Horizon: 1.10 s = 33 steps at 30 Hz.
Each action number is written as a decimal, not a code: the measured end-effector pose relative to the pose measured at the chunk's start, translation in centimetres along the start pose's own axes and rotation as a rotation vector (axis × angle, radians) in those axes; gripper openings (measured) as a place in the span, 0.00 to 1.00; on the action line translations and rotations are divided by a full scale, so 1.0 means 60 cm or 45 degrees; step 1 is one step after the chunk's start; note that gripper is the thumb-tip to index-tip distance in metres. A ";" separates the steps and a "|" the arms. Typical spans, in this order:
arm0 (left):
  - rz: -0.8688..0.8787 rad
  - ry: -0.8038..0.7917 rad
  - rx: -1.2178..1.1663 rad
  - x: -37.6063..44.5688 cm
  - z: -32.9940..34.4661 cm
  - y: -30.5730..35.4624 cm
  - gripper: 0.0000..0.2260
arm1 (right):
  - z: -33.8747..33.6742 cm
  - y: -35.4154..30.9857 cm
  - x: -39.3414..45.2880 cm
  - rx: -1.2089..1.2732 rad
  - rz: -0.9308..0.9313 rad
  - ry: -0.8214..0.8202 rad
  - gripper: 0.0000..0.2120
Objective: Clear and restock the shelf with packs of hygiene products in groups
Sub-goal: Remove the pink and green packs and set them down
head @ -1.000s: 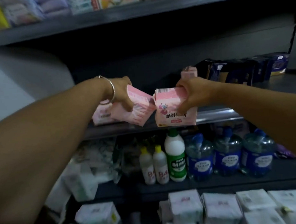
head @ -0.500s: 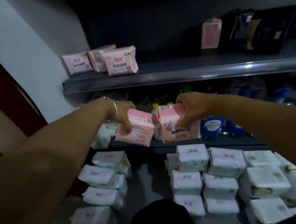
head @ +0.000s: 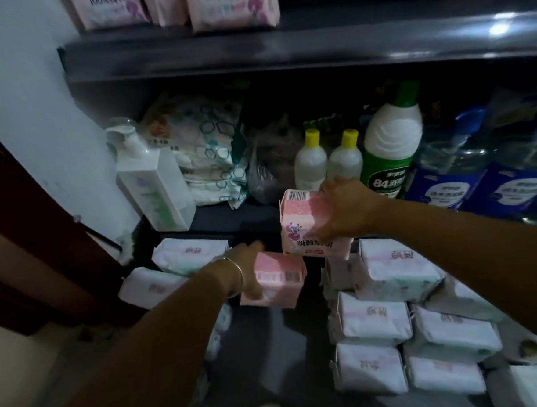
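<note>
1. Both hands have come down from the upper shelf [head: 313,46] to the level of the bottom shelf since a second ago, each carrying the pink pack it took from above. The view has tipped down with them, so the upper shelf now sits at the top edge.
2. The left hand [head: 250,273] has its fingers curled round the lower pink pack [head: 279,280], barcode facing up, held over the dark gap between the two groups of white packs.
3. The right hand [head: 343,206] grips the upper pink pack [head: 307,229] from its right side, thumb and fingers wrapped on it, print upside down, just above the far end of the right-hand stack of white packs [head: 393,318].
4. My reading: this is the clearing stage, with pink packs being moved off the upper shelf and about to be set down low, probably in the gap. Three pink packs [head: 231,5] remain up there at far left, so clearing is not finished.
5. Hard to make out: the scene is dim, and the floor of the gap is near black, so I cannot tell whether anything lies in it.
6. The left forearm covers part of the left group of white packs [head: 185,253]. The pink packs above are cut off by the top edge, and the blue-labelled bottles [head: 444,191] at far right are blurred.
7. The left fingertips are hidden under their pack.
</note>
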<state>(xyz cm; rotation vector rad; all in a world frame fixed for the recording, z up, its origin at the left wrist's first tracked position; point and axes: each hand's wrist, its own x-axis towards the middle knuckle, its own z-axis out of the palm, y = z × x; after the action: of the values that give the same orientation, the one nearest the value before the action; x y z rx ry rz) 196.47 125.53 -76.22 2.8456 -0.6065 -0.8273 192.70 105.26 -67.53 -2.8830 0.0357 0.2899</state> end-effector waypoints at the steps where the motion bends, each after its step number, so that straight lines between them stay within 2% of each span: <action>1: 0.000 0.002 -0.003 0.011 0.016 -0.001 0.38 | 0.012 -0.003 0.008 0.000 -0.002 -0.001 0.42; 3: 0.000 -0.015 -0.033 0.033 0.046 -0.005 0.37 | 0.033 -0.009 0.022 -0.014 -0.015 -0.014 0.43; 8: -0.062 -0.051 -0.119 0.074 0.099 -0.016 0.26 | 0.075 -0.013 0.047 -0.033 -0.066 -0.048 0.42; 14: -0.156 -0.073 -0.260 0.144 0.182 -0.049 0.32 | 0.104 -0.013 0.056 -0.037 -0.098 -0.113 0.42; 20: -0.218 -0.080 -0.350 0.106 0.146 -0.043 0.27 | 0.120 -0.019 0.051 -0.099 -0.138 -0.193 0.43; 22: -0.145 -0.091 -0.301 0.095 0.131 -0.054 0.27 | 0.124 -0.026 0.048 -0.097 -0.151 -0.205 0.43; 27: -0.109 -0.052 -0.116 0.078 0.082 -0.087 0.20 | 0.142 -0.059 0.042 -0.107 -0.179 -0.200 0.41; 31: -0.160 -0.145 -0.212 0.056 0.035 -0.095 0.18 | 0.186 -0.070 0.055 -0.068 -0.112 -0.209 0.42; 33: -0.210 -0.152 -0.311 0.051 0.024 -0.096 0.21 | 0.219 -0.067 0.058 -0.083 -0.060 -0.164 0.41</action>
<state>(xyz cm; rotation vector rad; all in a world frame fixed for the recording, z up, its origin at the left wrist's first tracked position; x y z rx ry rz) 200.03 129.54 -80.21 2.6632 -0.2627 -1.0256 193.76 112.32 -79.74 -2.9179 -0.0651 0.4750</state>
